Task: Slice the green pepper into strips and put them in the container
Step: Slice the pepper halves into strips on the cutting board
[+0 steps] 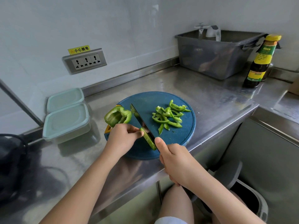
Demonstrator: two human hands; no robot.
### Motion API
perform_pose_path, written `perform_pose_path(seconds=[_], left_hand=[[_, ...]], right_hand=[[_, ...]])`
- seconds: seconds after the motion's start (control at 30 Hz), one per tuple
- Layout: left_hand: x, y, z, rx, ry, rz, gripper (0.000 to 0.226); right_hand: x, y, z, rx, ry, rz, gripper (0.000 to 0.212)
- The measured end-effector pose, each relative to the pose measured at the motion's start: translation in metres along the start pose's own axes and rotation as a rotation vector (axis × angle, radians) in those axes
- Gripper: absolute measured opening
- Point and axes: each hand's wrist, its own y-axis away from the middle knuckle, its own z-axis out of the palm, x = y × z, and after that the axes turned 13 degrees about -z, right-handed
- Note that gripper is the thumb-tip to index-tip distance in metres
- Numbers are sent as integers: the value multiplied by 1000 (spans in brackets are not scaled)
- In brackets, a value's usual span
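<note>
Gleaming steel counter (210, 94); right grip (176, 164) clasps knife (140, 120) (left grip (123, 136) pinches pepper (148, 140)).

Yellow sticker (78, 49) on the wall (113, 29), just above the triple socket panel (84, 60), read "小心触电" in black characters, with a small warning triangle (72, 51) at its left end. Dark sauce bottle (258, 62) at the right of the surface (202, 94) carried green and yellow labels (265, 53); their print was too small and blurred to read.
</note>
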Motion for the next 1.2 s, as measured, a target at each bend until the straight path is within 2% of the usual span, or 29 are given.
perform_pose_path(seconds=[0.1,0.23,0.37,0.5,0.57,0.67,0.8,1.2], left_hand=[[2,0,0,-11,-21,-28,8],[5,1,0,-20,-55,-43,25],[6,-2,0,-26,-107,-43,17],[6,-2,-4,-64,-123,-28,22],[7,0,-7,-134,-110,-50,26],[9,1,-8,-259,-54,-94,20],[10,1,-9,-311,55,-135,8],[14,-1,-12,-427,165,-232,6]], right_hand=[[2,0,1,-6,-10,7,59],[4,-3,1,-25,-61,30,59],[4,-3,2,-24,-82,74,59],[3,-2,4,-8,-99,82,59],[3,-3,4,-4,-106,85,59],[1,-3,2,-16,-141,89,59],[1,-2,0,-25,-149,71,59],[3,2,-3,-54,-318,68,60]])
